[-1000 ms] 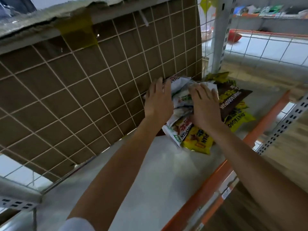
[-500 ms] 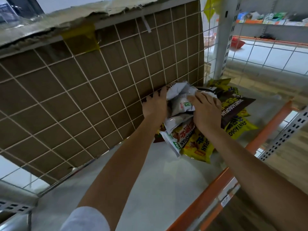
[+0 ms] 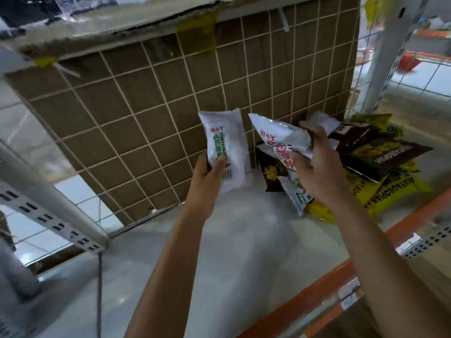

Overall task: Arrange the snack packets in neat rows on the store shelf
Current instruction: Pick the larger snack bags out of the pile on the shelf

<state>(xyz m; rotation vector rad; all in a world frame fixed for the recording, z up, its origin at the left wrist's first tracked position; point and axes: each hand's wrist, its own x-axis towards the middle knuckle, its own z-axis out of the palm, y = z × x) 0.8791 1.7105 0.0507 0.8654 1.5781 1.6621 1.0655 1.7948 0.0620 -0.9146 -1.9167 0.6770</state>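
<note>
Left grip (image 3: pixel 207 184) is clamped on the lower end of a white snack packet with green lettering (image 3: pixel 227 152), thumb across its front; the packet stands upright in the hand, close before the wire mesh back panel (image 3: pixel 136 123); right grip (image 3: pixel 319 167) is curled round a white packet with red lettering (image 3: pixel 280 136), fingers over its far edge, thumb on the printed face; this packet tilts, its free end pointing toward 10 o'clock; the two held packets are near each other but apart, a strip of mesh showing between them; whether the right grip holds a second packet underneath cannot be told

From the right grip toward 3 o'clock lies the loose pile: a dark brown packet (image 3: pixel 383 157) on top, yellow packets (image 3: pixel 393 191) beneath it and spilling toward 4 o'clock; another white packet (image 3: pixel 296 195) sticks out from under the right wrist toward 7 o'clock, and a second brown packet (image 3: pixel 271 173) leans at the mesh just behind it; the pile sits in the far right corner of the white shelf (image 3: pixel 244 252)

Brown cardboard (image 3: pixel 256 76) backs the mesh, with yellow tape (image 3: pixel 197 35) at 12 o'clock on its top edge; the orange front rail (image 3: pixel 317 289) runs from 5 o'clock up toward 3 o'clock, with a price label (image 3: pixel 349 290) on it; slotted white uprights stand at 9 o'clock (image 3: pixel 48 206) and 1 o'clock (image 3: pixel 388 52)
</note>
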